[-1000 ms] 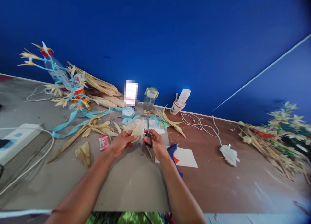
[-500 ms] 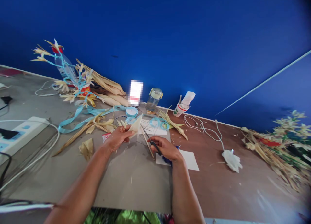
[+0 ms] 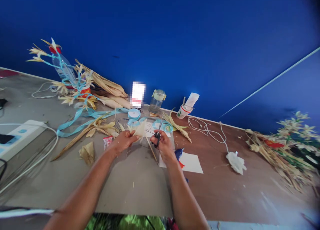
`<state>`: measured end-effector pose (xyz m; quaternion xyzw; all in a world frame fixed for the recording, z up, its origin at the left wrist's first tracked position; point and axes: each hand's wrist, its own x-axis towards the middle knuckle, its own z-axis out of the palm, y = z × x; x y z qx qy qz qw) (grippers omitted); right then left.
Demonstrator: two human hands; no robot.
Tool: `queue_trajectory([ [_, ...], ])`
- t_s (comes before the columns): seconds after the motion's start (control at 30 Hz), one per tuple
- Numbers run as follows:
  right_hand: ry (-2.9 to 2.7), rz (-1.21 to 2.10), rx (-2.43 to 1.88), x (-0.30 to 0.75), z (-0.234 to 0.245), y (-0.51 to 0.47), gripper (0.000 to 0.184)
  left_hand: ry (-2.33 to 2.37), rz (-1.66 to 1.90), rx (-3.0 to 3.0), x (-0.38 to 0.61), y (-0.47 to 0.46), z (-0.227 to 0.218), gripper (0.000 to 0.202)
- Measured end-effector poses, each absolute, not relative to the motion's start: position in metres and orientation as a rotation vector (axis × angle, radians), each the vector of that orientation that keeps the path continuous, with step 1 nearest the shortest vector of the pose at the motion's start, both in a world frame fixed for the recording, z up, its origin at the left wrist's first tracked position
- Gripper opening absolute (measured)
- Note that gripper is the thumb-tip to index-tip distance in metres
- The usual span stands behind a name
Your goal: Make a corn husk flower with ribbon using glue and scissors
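Between the fingers of my left hand [image 3: 125, 140] is a pale piece of corn husk [image 3: 141, 129], its pointed end up. My right hand [image 3: 164, 144] grips a pair of scissors [image 3: 157, 135] by the dark handles, with the blades pointing up and away, apart from the husk. A thin stick [image 3: 151, 147] lies on the table between my hands. Behind them are a roll of light blue ribbon [image 3: 134, 114] and a loose coil of it [image 3: 163, 126]. A blue glue gun [image 3: 178, 153] rests on white paper [image 3: 193, 162], partly hidden by my right forearm.
At the left stand a blue-wrapped branch with husk flowers [image 3: 79, 87], a bottle [image 3: 63, 68] and a power strip [image 3: 23, 134]. Along the wall are a lidded jar [image 3: 157, 101] and a paper cup [image 3: 183, 112]. Husk flowers [image 3: 300, 128] and dried husks [image 3: 276, 160] lie at right.
My right hand has swung the scissors from pointing at the husk to upright, away from it. The glue gun shows more now. My left hand still holds the husk, tilted lower.
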<state>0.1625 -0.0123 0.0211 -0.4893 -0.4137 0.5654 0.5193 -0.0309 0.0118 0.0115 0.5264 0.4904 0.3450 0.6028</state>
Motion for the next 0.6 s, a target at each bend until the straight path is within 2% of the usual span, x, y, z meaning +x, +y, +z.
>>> queue_trajectory([
  [0.1, -0.945, 1.298, -1.127, 0.145, 0.009, -0.010, 0.050, 1.145, 0.664, 1.376, -0.026, 0.010, 0.014, 0.029],
  [0.33, -0.812, 1.374, -1.168, 0.141, 0.007, -0.012, 0.046, 1.052, 0.660, 1.356, -0.024, 0.005, 0.019, 0.033],
  [0.6, -0.537, 1.483, -1.055, 0.139, 0.015, -0.016, 0.047, 0.830, 0.852, 0.792, -0.018, 0.001, 0.012, 0.060],
])
